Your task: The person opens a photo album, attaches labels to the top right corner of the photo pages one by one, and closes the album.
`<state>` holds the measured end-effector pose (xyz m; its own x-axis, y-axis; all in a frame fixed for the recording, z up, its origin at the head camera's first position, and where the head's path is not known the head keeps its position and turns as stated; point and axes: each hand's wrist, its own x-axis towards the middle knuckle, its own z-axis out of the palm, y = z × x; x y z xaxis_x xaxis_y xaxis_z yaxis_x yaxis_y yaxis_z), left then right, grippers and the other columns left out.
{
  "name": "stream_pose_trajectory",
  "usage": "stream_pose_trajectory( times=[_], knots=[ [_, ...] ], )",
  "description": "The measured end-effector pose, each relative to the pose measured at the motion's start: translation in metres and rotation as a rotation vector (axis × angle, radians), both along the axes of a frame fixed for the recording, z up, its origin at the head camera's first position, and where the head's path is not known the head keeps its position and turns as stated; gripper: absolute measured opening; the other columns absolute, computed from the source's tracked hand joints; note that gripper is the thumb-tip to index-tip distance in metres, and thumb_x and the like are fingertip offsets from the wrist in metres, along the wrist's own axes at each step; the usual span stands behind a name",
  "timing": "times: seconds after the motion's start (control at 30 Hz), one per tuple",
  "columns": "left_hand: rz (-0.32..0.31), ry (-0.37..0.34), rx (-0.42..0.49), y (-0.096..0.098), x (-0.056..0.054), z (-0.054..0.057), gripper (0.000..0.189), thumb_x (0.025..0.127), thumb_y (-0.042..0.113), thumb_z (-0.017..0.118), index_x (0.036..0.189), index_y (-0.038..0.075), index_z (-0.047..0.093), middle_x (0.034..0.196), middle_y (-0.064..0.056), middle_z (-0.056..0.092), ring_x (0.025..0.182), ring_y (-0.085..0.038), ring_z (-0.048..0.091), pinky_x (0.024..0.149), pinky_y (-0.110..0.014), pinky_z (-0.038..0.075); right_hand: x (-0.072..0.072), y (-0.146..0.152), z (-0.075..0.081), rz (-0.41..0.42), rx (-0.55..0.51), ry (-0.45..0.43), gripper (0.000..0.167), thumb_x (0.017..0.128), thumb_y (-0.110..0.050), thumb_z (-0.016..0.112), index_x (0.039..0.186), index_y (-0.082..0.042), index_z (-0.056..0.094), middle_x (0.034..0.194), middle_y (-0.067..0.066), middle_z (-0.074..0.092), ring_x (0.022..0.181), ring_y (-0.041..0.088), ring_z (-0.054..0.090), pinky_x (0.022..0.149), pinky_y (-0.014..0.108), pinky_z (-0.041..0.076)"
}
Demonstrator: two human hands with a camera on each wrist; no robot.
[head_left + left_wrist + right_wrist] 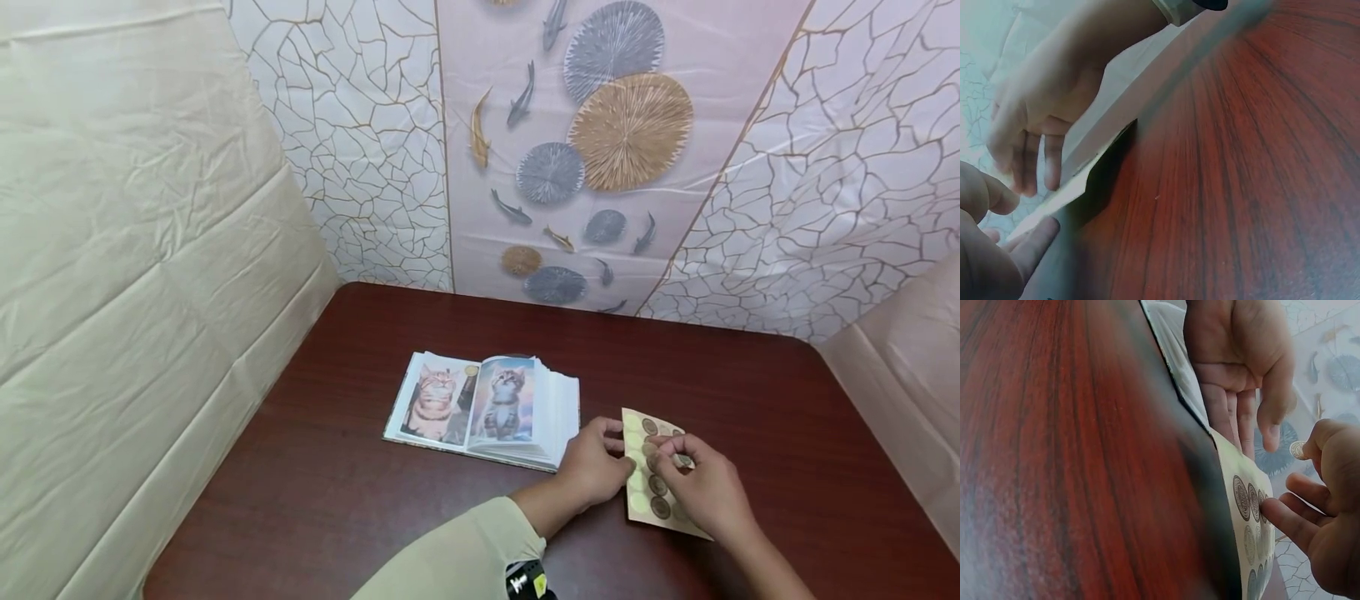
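A sheet of round stickers [640, 502] tilts up from the table, with brown and gold printed circles in rows and pale spots along its left side. My left hand [596, 467] holds the sheet by its left edge, fingers behind it and thumb toward the front. Over the sheet, my right hand [705, 487] pinches a round gold sticker [1297, 450] between thumb and index finger. Its other fingers reach down to the printed circles in the right wrist view. From the left wrist, the sheet [1085, 181] shows nearly edge-on, my left hand [988, 244] below it.
An open photo album [566, 408] lies left of the sheet, showing kitten pictures, with a round gold sticker [471, 371] at the top of its left page. Dark reddish wood forms the tabletop [337, 500]. Patterned cloth [375, 167] hangs along the back.
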<state>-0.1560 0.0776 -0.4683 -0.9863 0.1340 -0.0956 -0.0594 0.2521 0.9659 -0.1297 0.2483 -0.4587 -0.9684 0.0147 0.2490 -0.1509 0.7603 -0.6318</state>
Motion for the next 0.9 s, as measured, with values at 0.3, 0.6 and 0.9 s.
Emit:
stream_pose_trajectory(
  times=[0.3, 0.6, 0.9],
  knots=[
    [-0.031, 0.027, -0.141, -0.001, 0.003, 0.004, 0.040, 0.082, 0.011, 0.078, 0.120, 0.014, 0.067, 0.104, -0.002, 0.073, 0.094, -0.008, 0.067, 0.078, -0.023, 0.052, -0.002, 0.003, -0.010, 0.015, -0.006, -0.043, 0.011, 0.094, -0.015, 0.073, 0.085, -0.015, 0.066, 0.109, 0.005, 0.076, 0.089, 0.008, 0.065, 0.068, 0.019, 0.046],
    [-0.186, 0.150, -0.197, -0.016, 0.009, 0.015, 0.029, 0.087, 0.013, 0.070, 0.115, 0.019, 0.068, 0.101, 0.011, 0.070, 0.087, 0.002, 0.061, 0.074, -0.018, 0.050, -0.002, 0.006, -0.013, 0.008, -0.007, -0.052, 0.011, 0.094, -0.014, 0.074, 0.087, -0.015, 0.066, 0.109, 0.008, 0.076, 0.093, 0.010, 0.066, 0.072, 0.021, 0.050],
    [-0.342, 0.426, -0.316, -0.048, 0.011, 0.030, 0.029, 0.095, 0.012, 0.063, 0.123, 0.013, 0.067, 0.109, 0.008, 0.069, 0.083, 0.009, 0.057, 0.072, -0.010, 0.046, -0.005, 0.007, -0.008, 0.030, -0.030, -0.028, 0.013, 0.099, -0.023, 0.070, 0.092, -0.014, 0.066, 0.111, 0.008, 0.075, 0.087, 0.012, 0.069, 0.066, 0.020, 0.050]
  ],
)
